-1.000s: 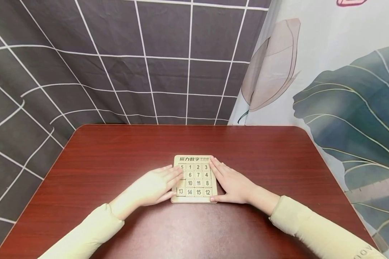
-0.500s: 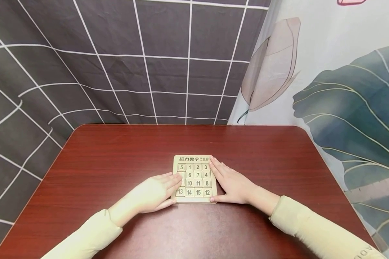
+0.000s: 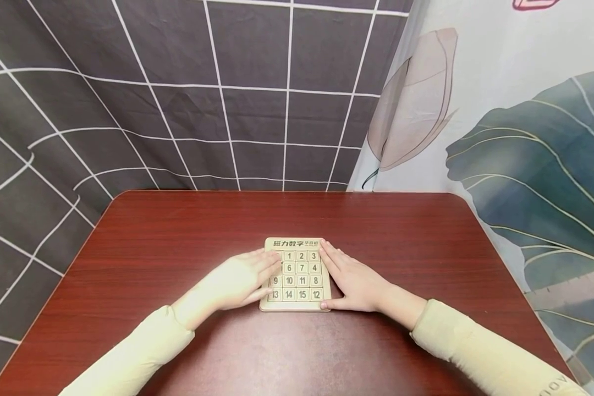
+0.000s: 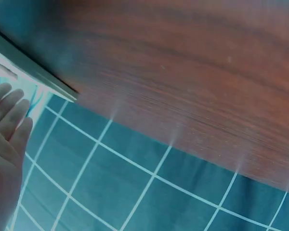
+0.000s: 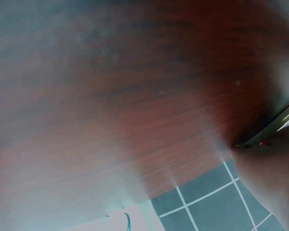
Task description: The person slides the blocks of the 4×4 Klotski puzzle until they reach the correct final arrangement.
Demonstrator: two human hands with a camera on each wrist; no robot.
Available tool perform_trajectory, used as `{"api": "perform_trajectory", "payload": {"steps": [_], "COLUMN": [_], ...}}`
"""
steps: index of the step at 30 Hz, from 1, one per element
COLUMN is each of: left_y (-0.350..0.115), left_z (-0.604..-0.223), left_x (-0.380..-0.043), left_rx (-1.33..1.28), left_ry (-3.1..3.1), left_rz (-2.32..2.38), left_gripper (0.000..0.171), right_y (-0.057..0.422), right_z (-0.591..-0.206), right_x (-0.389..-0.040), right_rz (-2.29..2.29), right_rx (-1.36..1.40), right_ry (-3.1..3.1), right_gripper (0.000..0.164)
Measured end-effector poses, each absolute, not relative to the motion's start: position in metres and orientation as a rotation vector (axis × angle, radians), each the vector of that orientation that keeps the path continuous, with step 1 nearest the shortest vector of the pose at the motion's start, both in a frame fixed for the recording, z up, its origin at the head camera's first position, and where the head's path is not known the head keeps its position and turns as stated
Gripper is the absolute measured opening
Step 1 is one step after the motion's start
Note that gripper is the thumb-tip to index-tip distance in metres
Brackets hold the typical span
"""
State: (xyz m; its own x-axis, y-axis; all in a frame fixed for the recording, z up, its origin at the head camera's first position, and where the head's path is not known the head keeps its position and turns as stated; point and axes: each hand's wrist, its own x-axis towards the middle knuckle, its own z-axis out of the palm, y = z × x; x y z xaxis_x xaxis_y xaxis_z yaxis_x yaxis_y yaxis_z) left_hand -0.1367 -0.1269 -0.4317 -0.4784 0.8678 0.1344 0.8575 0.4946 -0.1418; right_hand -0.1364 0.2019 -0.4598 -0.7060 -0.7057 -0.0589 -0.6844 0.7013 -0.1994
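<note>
A pale number sliding puzzle [image 3: 292,306] lies flat on the table in the head view. My left hand [image 3: 240,279] reaches over its left side with straight fingers. Those fingertips cover the top-left squares, so what sits there is hidden. Tile 9 [image 3: 275,281] shows in the third row, just above tile 13, which the thumb partly overlaps. Along the puzzle's right edge rests my right hand [image 3: 356,280], fingers extended to the upper corner and thumb at the lower one. In the left wrist view, the puzzle's raised edge [image 4: 43,79] appears beside the left hand [image 4: 5,144].
The puzzle sits on a reddish-brown wooden table [image 3: 188,220] with rounded far corners. Behind and to the left hangs a dark cloth [image 3: 178,115] with white grid lines. A white curtain [image 3: 425,170] with large leaf prints hangs at the right.
My left hand first dropped slightly, uncovering tile 5, then moved back up over the top-left squares. Tile 9 now fills the third row's left square, bare a second ago. My right hand stays put.
</note>
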Motion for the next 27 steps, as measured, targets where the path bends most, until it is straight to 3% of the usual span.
{"api": "perform_trajectory", "payload": {"steps": [7, 20, 27], "left_y": [-0.125, -0.128, -0.128], "left_z": [-0.439, -0.439, -0.436], "left_x": [-0.15, -0.135, -0.143], "left_rx": [-1.416, -1.472, -1.501], "left_ry": [-2.647, -2.553, -2.509], "left_rz": [0.083, 0.134, 0.131], "left_gripper": [0.06, 0.055, 0.055], "right_y": [0.202, 0.202, 0.201], "right_z": [-0.462, -0.461, -0.459], "right_x": [-0.136, -0.138, -0.136], "right_rz": [-0.248, -0.257, -0.261], "right_rx": [-1.139, -1.125, -1.117], "right_ry": [2.776, 2.77, 2.768], "right_gripper": [0.118, 0.118, 0.118]}}
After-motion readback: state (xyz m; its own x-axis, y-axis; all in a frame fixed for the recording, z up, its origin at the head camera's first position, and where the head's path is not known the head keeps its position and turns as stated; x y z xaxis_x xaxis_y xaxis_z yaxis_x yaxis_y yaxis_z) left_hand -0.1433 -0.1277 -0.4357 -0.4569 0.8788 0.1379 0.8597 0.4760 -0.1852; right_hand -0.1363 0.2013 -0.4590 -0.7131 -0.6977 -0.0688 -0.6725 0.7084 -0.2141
